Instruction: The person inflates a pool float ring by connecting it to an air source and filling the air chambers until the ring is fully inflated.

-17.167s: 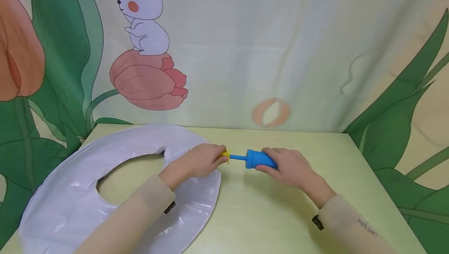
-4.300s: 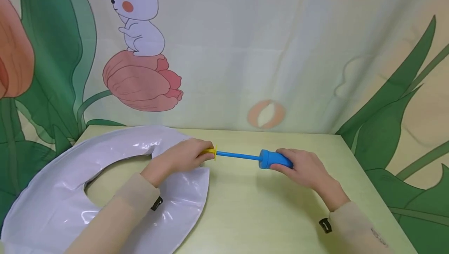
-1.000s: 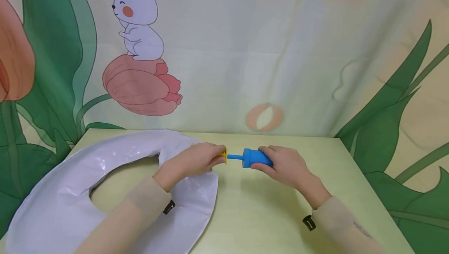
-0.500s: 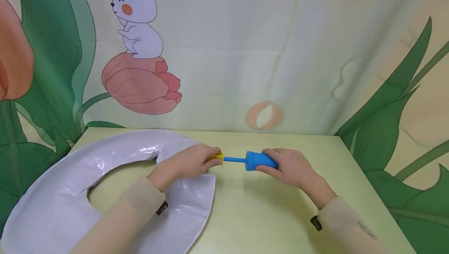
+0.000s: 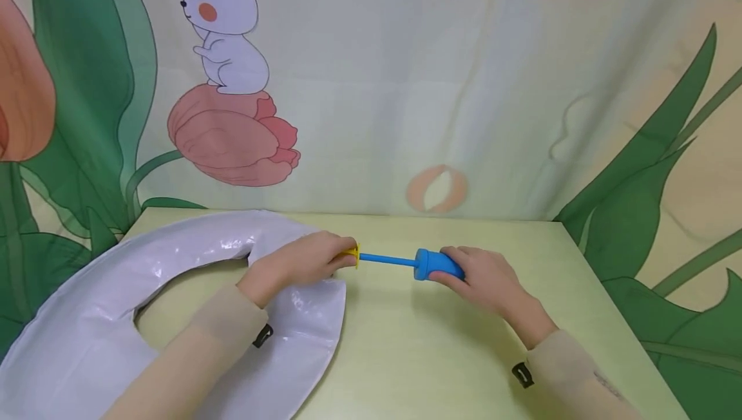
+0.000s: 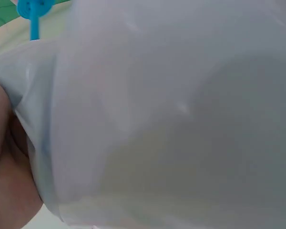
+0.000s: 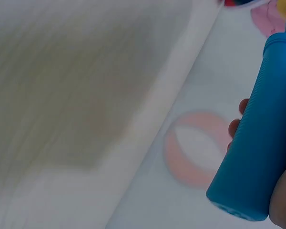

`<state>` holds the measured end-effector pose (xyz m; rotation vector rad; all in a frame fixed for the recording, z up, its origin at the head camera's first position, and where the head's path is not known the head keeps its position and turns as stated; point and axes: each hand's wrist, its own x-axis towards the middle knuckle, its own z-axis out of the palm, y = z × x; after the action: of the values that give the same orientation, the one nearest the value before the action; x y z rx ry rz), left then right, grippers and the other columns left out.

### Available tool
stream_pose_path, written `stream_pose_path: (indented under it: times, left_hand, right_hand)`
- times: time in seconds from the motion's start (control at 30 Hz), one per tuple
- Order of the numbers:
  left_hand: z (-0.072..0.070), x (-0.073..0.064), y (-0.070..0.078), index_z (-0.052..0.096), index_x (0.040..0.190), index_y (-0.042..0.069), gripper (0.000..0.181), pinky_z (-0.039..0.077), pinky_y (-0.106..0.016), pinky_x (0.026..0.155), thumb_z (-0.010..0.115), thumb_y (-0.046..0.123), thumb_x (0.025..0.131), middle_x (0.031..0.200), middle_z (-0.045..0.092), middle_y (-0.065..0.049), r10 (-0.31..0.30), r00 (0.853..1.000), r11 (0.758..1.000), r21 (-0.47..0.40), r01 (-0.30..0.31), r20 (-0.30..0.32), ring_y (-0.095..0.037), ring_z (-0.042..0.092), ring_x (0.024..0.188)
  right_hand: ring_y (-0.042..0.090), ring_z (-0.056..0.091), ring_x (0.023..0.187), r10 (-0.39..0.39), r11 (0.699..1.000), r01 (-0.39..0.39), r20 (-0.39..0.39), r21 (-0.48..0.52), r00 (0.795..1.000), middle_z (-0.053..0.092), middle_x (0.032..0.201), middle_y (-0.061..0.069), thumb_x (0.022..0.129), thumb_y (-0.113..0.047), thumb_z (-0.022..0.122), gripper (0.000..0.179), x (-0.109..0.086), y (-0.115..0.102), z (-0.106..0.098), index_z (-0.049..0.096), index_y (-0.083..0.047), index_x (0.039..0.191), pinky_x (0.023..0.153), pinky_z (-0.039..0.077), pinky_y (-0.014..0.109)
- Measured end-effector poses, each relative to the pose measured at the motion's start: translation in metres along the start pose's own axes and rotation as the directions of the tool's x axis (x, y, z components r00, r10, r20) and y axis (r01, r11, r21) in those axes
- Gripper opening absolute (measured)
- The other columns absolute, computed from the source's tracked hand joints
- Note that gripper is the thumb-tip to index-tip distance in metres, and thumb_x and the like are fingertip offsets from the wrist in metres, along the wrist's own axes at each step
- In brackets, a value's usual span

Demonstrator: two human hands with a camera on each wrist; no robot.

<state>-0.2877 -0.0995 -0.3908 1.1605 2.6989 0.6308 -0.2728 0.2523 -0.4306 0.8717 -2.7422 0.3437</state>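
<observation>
A blue hand pump [image 5: 437,265] is held above the table by my right hand [image 5: 489,278], its fingers and thumb wrapped round the barrel. The blue rod [image 5: 387,259] stands well out of it toward the left. At the rod's far end, my left hand [image 5: 307,259] grips the yellow flanged end piece [image 5: 351,252], right over the edge of a pale, glossy inflatable ring [image 5: 75,323]. In the left wrist view the ring's film [image 6: 157,119] fills most of the picture and covers part of that hand. The right wrist view shows the whole ribbed barrel [image 7: 255,143].
The ring lies over the left of the light yellow-green table [image 5: 400,355], partly under my left forearm. Behind the table's back edge hangs a printed curtain [image 5: 371,85] with a rabbit and tulips. Black clips [image 5: 523,375] sit at both cuffs.
Rod length showing has varied: short 17.2 seconds ago, long 4.3 seconds ago, short one second ago, longer now. Since then my left hand has shifted left and my right hand slightly right.
</observation>
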Motion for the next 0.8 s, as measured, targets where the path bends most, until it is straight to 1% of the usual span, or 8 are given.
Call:
stream_pose_path:
  times: [0.13,0.27,0.37,0.43,0.53,0.67,0.8]
  left_hand:
    - [0.001,0.010,0.017,0.061,0.102,0.011,0.012,0.042,-0.027,0.063,0.061,0.022,0.106,0.074,0.051,0.005,-0.043,0.999,0.998,0.049,0.043,0.001,-0.010,0.047,0.064]
    - [0.005,0.019,0.033,0.059,0.103,0.010,0.015,0.043,-0.028,0.063,0.059,0.025,0.106,0.077,0.052,0.004,-0.039,0.999,0.995,0.090,0.039,0.001,-0.012,0.050,0.067]
    - [0.006,0.021,0.037,0.058,0.102,0.011,0.015,0.043,-0.029,0.063,0.059,0.025,0.107,0.077,0.051,0.003,-0.030,0.999,0.994,0.104,0.031,-0.010,-0.014,0.051,0.068]
    - [0.007,0.019,0.036,0.057,0.101,0.011,0.015,0.043,-0.030,0.063,0.059,0.025,0.107,0.076,0.050,0.003,-0.027,1.000,0.995,0.101,0.027,-0.003,-0.014,0.051,0.067]
    - [0.007,0.014,0.027,0.058,0.104,0.010,0.014,0.044,-0.030,0.064,0.060,0.024,0.106,0.077,0.051,0.004,-0.012,1.000,0.996,0.090,0.011,0.004,-0.013,0.051,0.068]
    - [0.005,0.007,0.011,0.058,0.104,0.012,0.013,0.045,-0.030,0.067,0.059,0.025,0.107,0.078,0.052,0.006,-0.014,1.000,0.996,0.085,0.014,-0.008,-0.012,0.050,0.069]
    - [-0.004,0.000,-0.001,0.057,0.102,0.013,0.013,0.045,-0.032,0.069,0.057,0.025,0.108,0.078,0.050,0.004,-0.039,0.999,0.997,0.070,0.040,-0.015,-0.013,0.048,0.069]
  right_hand:
    - [0.011,0.058,0.074,-0.016,0.999,0.016,-0.007,-0.033,1.000,0.067,0.092,-0.004,0.096,-0.064,0.060,0.055,0.015,-0.017,-0.001,0.067,-0.014,0.119,0.061,0.046,0.029]
    - [0.013,0.060,0.073,-0.029,0.998,0.026,-0.047,-0.062,0.998,0.069,0.093,-0.002,0.094,-0.065,0.061,0.056,0.025,-0.036,-0.002,0.068,-0.015,0.118,0.060,0.048,0.030]
    - [0.014,0.060,0.072,-0.041,0.998,0.036,-0.076,-0.061,0.996,0.069,0.093,-0.001,0.093,-0.065,0.062,0.056,0.030,-0.048,-0.002,0.068,-0.014,0.117,0.060,0.048,0.031]
    - [0.014,0.061,0.073,-0.038,0.998,0.035,-0.062,-0.047,0.997,0.070,0.094,-0.001,0.094,-0.066,0.061,0.058,0.031,-0.053,-0.001,0.068,-0.014,0.118,0.061,0.049,0.031]
    - [0.014,0.062,0.076,-0.014,1.000,0.013,-0.026,-0.022,1.000,0.071,0.098,0.000,0.094,-0.067,0.060,0.061,0.027,-0.051,-0.001,0.069,-0.014,0.122,0.064,0.049,0.032]
    - [0.014,0.063,0.080,0.014,1.000,-0.014,-0.012,-0.016,1.000,0.072,0.101,-0.001,0.093,-0.068,0.061,0.060,0.017,-0.031,-0.004,0.069,-0.016,0.123,0.066,0.050,0.033]
    - [0.017,0.065,0.083,0.030,0.999,-0.030,-0.023,-0.023,0.999,0.073,0.105,0.000,0.092,-0.064,0.065,0.058,0.005,-0.005,-0.012,0.070,-0.015,0.124,0.067,0.051,0.035]
